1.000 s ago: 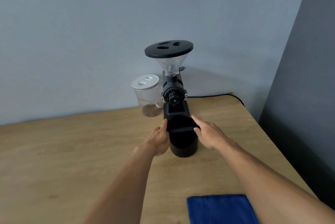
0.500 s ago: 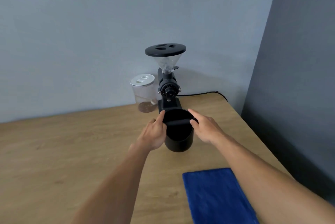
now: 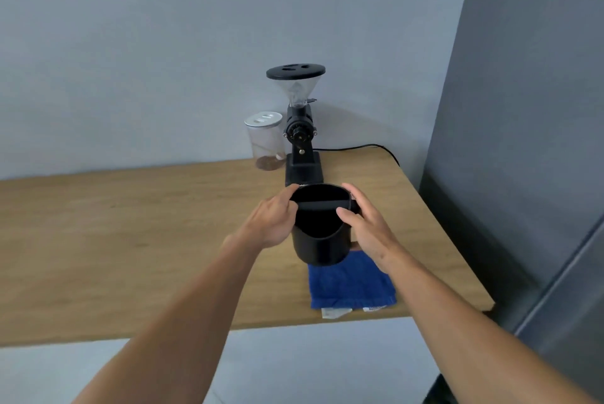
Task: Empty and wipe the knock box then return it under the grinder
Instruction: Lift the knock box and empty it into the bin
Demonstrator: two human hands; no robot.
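The black round knock box [image 3: 322, 248] with a bar across its mouth is held up off the wooden table [image 3: 130, 240], in front of the black coffee grinder [image 3: 300, 142]. My left hand [image 3: 271, 224] grips its left rim and my right hand [image 3: 366, 227] grips its right side. Below and behind the box, a blue cloth [image 3: 351, 287] lies near the table's front edge, its far end hidden by the box. The grinder stands at the back by the wall, with a clear hopper and a black lid.
A clear jar [image 3: 264, 142] with a white lid and some coffee beans stands left of the grinder. A black cable [image 3: 362, 147] runs from the grinder off the right edge. A dark grey panel [image 3: 523, 109] rises on the right. Pale floor [image 3: 310, 361] shows below the table's front edge.
Both hands have lifted the knock box away from the grinder and toward me, over the far end of the blue cloth. The view has pulled back, so the table's front edge shows.
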